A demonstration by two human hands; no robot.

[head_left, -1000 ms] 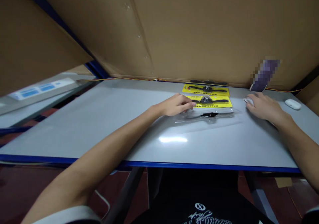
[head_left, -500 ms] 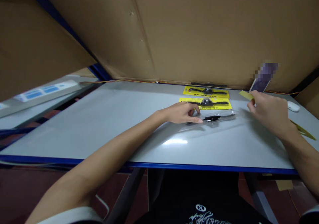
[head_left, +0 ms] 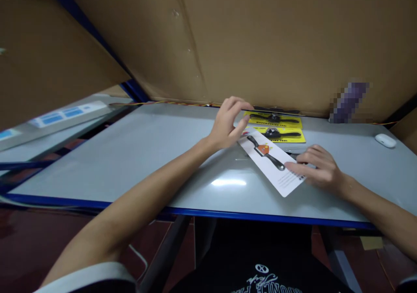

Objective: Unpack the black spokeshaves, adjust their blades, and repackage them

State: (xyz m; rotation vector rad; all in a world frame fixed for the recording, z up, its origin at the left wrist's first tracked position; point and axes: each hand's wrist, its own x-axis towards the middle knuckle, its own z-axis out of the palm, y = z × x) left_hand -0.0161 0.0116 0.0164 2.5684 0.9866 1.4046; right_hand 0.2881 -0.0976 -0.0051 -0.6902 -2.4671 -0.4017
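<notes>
My right hand (head_left: 321, 167) grips the right edge of a white backing card (head_left: 265, 171), its thumb lying on the printed face. The card shows a black spokeshave with an orange part and slants over the table. My left hand (head_left: 230, 123) is raised at the card's upper left end, fingers apart and holding nothing. Behind the card lie two yellow-carded spokeshaves, a nearer one (head_left: 286, 135) and a farther one (head_left: 283, 121). Beneath the card, the clear plastic blister with a black spokeshave is mostly hidden.
The grey tabletop (head_left: 130, 154) has a blue front edge. A white mouse-shaped object (head_left: 385, 140) sits at the right. A blurred purple item (head_left: 350, 101) leans on the cardboard back wall (head_left: 276, 45). Another dark tool lies along the wall. A white box (head_left: 70, 114) rests on the left surface.
My right hand has come left and nearer from the far right, bringing the card, now white face up, over the blister. My left hand has lifted off the blister and opened.
</notes>
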